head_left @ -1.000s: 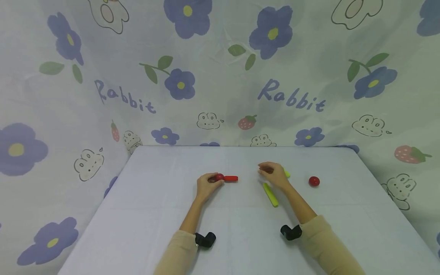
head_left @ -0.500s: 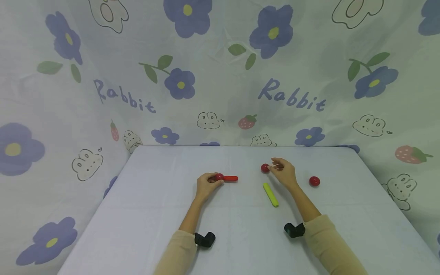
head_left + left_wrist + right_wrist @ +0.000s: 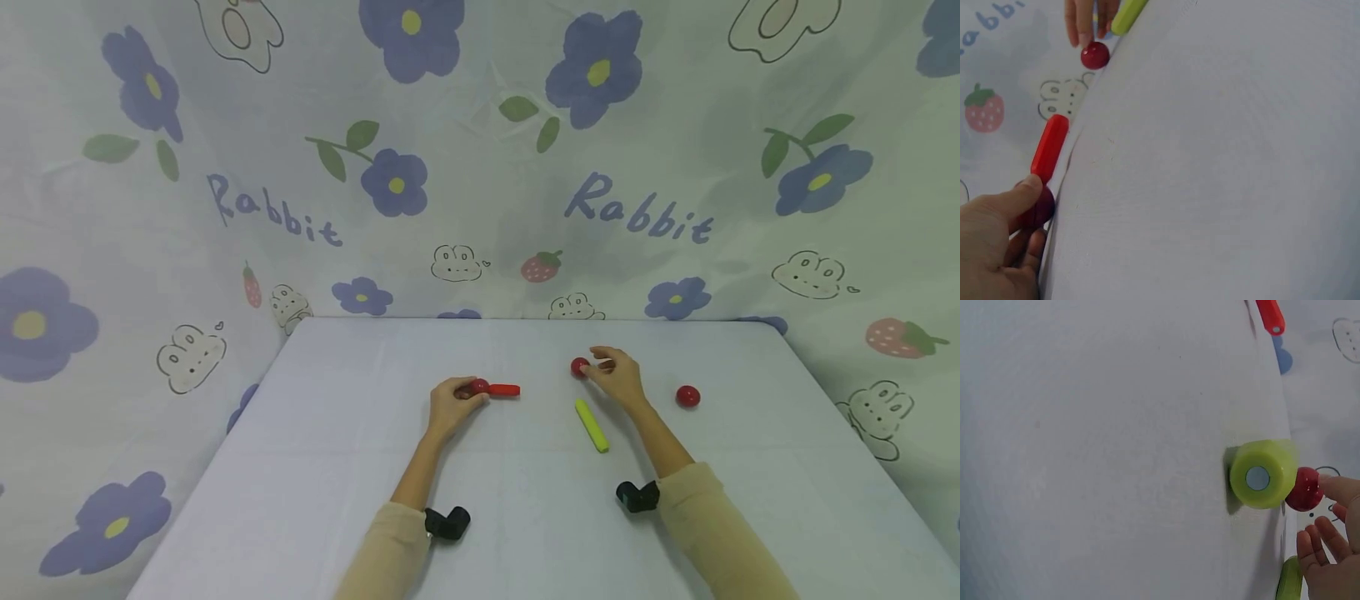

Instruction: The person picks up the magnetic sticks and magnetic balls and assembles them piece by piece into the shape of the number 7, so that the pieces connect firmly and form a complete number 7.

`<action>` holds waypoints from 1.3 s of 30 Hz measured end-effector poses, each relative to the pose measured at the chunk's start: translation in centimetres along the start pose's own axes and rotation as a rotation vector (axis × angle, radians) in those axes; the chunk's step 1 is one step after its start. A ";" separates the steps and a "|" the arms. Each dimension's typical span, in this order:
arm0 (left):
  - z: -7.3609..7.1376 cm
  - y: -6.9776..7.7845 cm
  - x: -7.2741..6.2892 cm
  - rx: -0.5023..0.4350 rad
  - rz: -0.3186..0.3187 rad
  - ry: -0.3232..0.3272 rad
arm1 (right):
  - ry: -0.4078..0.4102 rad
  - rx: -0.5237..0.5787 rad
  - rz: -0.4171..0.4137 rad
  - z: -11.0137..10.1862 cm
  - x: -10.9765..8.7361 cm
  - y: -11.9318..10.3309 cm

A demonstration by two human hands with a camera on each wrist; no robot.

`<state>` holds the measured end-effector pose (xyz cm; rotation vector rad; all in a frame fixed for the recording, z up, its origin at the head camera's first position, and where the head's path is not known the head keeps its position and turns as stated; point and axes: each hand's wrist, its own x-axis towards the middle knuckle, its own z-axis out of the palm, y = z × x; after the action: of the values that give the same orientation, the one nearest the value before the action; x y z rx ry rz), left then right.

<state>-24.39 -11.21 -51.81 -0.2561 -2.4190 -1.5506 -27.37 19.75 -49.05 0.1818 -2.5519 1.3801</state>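
In the head view my left hand pinches a shiny red ball; a red rod points right from it, end against the ball. The left wrist view shows the thumb on this ball. Farther right, a digit of my right hand touches a second red ball; its other fingers are spread away from the ball. A yellow-green rod lies in front of that ball. In the right wrist view its near end shows a grey disc, and another green rod lies beside the right hand.
A third red ball sits on the white table, right of the right hand. A patterned cloth hangs behind the table. Black wrist cameras are strapped on both sleeves.
My right hand has shifted right and back, uncovering the second red ball and hiding the far green rod in the head view. The left hand has stayed on its ball.
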 end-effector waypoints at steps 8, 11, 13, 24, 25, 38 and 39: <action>0.0 0.1 0.0 -0.003 -0.016 0.002 | -0.039 -0.033 0.041 0.7 0.1 -0.2; 0.0 0.2 -0.1 -0.009 -0.014 0.004 | -0.056 -0.041 0.047 0.9 0.0 -0.4; 0.0 0.3 -0.1 -0.012 -0.013 0.003 | -0.061 -0.053 0.039 1.1 0.0 -0.4; 0.0 0.2 -0.1 -0.004 -0.013 0.012 | -0.092 -0.088 0.053 1.7 0.0 -0.6; 0.0 0.2 -0.1 -0.005 -0.015 0.012 | -0.093 -0.093 0.053 1.8 0.0 -0.6; 0.0 0.4 -0.1 -0.003 -0.004 0.016 | -0.091 -0.073 0.080 1.9 0.0 -0.6; 0.0 0.4 -0.2 -0.003 -0.009 0.017 | -0.092 -0.066 0.078 1.9 0.0 -0.6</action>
<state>-24.11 -11.06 -51.47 -0.2327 -2.4086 -1.5537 -27.47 17.89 -49.58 0.1383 -2.7030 1.3412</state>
